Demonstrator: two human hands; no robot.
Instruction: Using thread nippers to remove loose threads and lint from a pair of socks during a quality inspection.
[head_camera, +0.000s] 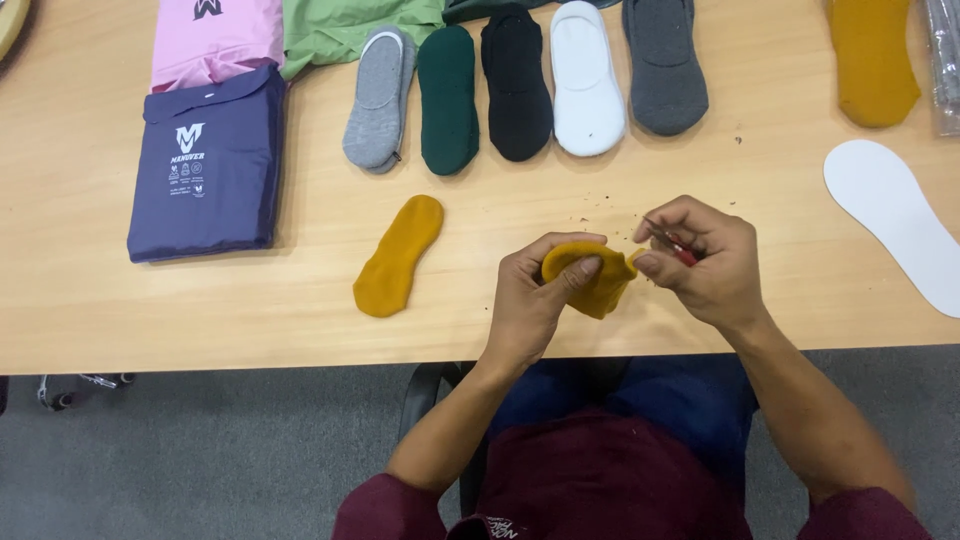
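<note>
Wooden table (250, 310), both hands pinching mustard sock (595, 285), wrists angled inward

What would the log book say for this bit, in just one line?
left hand: grips mustard sock | right hand: holds small red-handled tool at sock's edge | nearby: second mustard sock flat on table
</note>
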